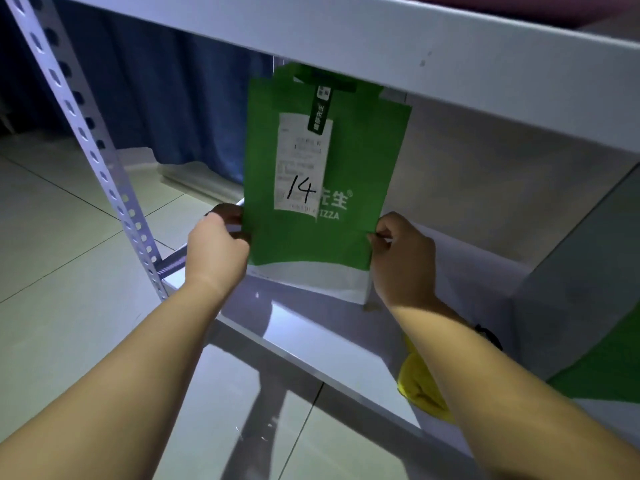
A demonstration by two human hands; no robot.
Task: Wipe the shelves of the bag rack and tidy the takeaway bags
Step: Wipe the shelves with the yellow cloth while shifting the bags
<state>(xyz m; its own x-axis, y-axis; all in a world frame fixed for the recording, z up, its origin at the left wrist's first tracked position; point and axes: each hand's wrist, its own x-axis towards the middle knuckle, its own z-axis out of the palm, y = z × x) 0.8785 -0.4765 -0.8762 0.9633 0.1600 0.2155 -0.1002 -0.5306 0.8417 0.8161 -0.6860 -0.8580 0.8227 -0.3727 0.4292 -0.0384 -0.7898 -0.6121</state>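
Note:
A green takeaway bag with a white base stands upright on the lower white shelf of the rack. A white receipt marked 14 is stuck to its front. My left hand pinches the bag's left edge and my right hand pinches its right edge. The bag's handles reach up behind the upper shelf. A yellow cloth lies on the lower shelf, partly hidden under my right forearm.
A perforated white upright stands at the left. A second green and white bag sits at the right edge of the shelf. Blue curtain hangs behind the rack. Pale floor tiles spread to the left.

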